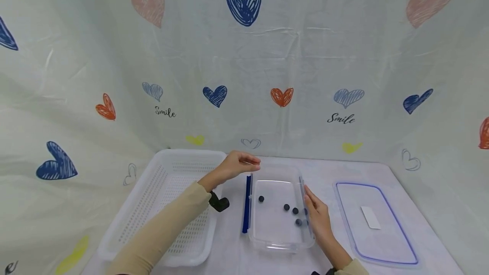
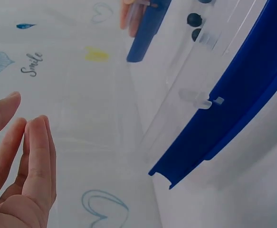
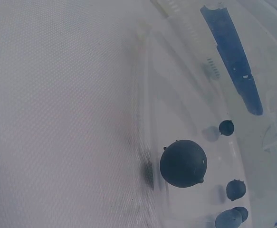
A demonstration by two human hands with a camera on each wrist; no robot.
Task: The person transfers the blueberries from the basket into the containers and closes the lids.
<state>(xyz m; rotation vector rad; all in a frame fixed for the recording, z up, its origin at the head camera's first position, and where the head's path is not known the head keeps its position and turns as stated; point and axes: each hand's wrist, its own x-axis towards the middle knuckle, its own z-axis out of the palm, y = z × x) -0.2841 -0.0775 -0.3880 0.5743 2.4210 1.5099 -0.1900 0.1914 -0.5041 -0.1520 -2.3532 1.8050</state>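
My left hand [image 1: 238,164] hovers above the far left corner of a clear plastic box [image 1: 280,245]. Its fingers are nearly straight and close together; in the left wrist view the thumb stands apart from the fingers [image 2: 38,161], with nothing between. My right hand [image 1: 318,213] holds the box by its right side wall, fingertips beside a blue clasp [image 2: 148,33]. Several small dark balls [image 1: 261,199] lie scattered in the box, mostly towards the right; one ball [image 3: 183,163] looks large in the right wrist view. The left blue clasp [image 1: 246,205] hangs folded outward.
A white perforated basket [image 1: 208,241] stands on the left, partly behind my left forearm. To the right lies a clear lid [image 1: 386,207] with a blue seal and a white label [image 1: 370,217]. Behind the white table [image 1: 355,171] hangs a heart-printed curtain [image 1: 305,67].
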